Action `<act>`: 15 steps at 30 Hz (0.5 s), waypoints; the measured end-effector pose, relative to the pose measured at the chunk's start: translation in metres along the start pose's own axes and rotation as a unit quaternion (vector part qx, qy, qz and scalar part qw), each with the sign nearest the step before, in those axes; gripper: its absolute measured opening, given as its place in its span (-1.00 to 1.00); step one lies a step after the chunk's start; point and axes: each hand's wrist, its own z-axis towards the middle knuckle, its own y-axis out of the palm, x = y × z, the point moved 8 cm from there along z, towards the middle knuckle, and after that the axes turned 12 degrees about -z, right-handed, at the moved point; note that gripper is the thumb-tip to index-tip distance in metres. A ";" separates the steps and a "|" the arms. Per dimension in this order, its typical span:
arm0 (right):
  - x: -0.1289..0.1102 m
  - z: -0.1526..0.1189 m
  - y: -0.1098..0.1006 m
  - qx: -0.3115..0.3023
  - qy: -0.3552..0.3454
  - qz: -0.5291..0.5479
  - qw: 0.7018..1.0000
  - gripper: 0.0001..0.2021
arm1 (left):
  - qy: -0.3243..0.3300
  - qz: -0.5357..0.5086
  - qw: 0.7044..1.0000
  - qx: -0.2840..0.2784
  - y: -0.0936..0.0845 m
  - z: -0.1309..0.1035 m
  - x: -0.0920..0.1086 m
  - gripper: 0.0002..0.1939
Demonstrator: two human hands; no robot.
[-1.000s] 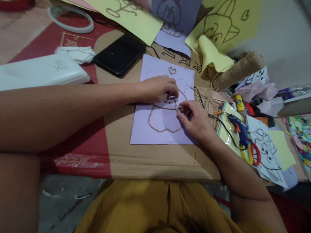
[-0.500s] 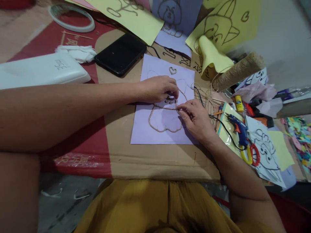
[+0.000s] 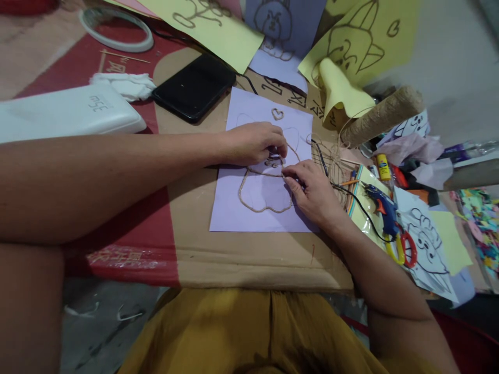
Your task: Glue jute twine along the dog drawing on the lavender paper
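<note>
A sheet of purple paper [image 3: 230,208] lies on the cardboard-covered table, with a pencil drawing partly outlined in brown twine [image 3: 268,209]. Near its top edge sits a small twine heart [image 3: 277,114]. My left hand [image 3: 257,143] rests over the upper part of the drawing, its fingers curled down and closed at the twine. My right hand [image 3: 310,187] is at the right side of the outline, thumb and forefinger pinched together on the twine by the neck line. The fingertips of both hands partly cover the drawing's face.
Behind the paper lie a black phone [image 3: 195,85], a white power bank [image 3: 70,114] and a roll of tape [image 3: 117,31]. To the right are a twine roll [image 3: 382,114], a glue gun [image 3: 384,208], scissors [image 3: 405,248] and a glue stick [image 3: 383,166].
My right hand has shifted very slightly, its thumb and forefinger drawing closer together on the twine. My left hand stays where it was.
</note>
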 end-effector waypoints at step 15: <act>0.001 0.003 0.005 -0.010 0.004 -0.011 1.000 -0.75 | -0.017 0.003 1.000 -0.006 -0.001 0.000 0.001 -0.55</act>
